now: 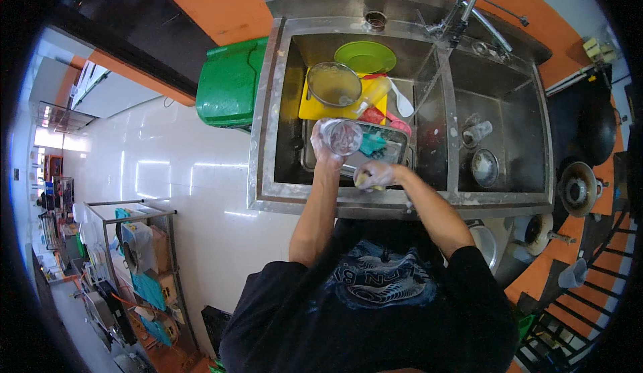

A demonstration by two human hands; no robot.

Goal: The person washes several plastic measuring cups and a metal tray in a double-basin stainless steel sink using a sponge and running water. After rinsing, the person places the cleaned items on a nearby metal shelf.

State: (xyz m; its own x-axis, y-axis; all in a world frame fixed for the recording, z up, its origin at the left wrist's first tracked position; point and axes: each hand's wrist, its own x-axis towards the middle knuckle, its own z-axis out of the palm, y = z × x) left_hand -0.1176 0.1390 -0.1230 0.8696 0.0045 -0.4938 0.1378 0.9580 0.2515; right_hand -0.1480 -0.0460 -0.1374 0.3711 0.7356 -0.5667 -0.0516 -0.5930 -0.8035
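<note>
Soapy lather coats my left hand (321, 142), which grips a clear round container (343, 137) above the left basin of a stainless steel sink (266, 157). Close to the basin's front rim, my right hand (376, 174) is closed around a yellowish sponge (362, 178). Under both hands lies a rectangular metal tray (392, 159) with a teal item (372, 144) in it. Behind it are a yellow cutting board (309, 109), a round strainer or bowl (334, 84), a yellowish squeeze bottle (374, 94), a white spoon (403, 102) and a green plate (365, 56).
A clear cup (477, 132) and a small round bowl (485, 167) sit in the right basin. The faucet (459, 13) rises behind the divider. A green bin (228, 86) stands left of the sink; a metal rack (135, 212) is farther left. Pans (577, 189) lie at right.
</note>
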